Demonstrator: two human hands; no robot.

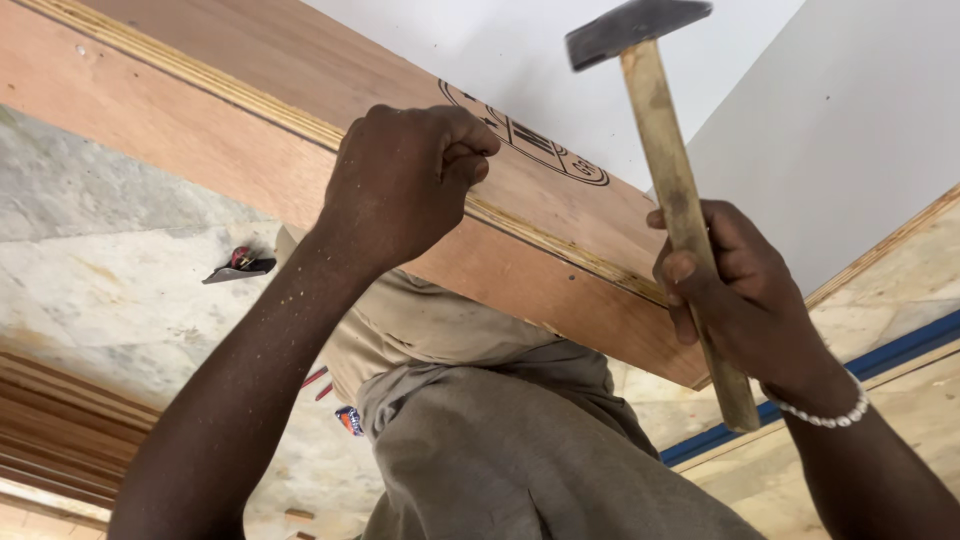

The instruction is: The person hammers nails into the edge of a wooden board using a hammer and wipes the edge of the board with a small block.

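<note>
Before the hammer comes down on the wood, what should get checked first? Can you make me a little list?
1. Right hand grip on the wooden-handled hammer with the dark metal head: fingers wrapped round the handle, ok.
2. Hammer raised above the reddish-brown plywood board: ok.
3. Left hand pinched at the board's pale layered edge: ok.
4. Nail between those fingers: hidden, cannot tell.
5. Left fingers away from the strike spot: they sit right at it, not ok.
6. Board held steady: cannot tell.

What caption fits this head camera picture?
Right hand raises a hammer; left hand pinches at the plywood board edge.
</note>
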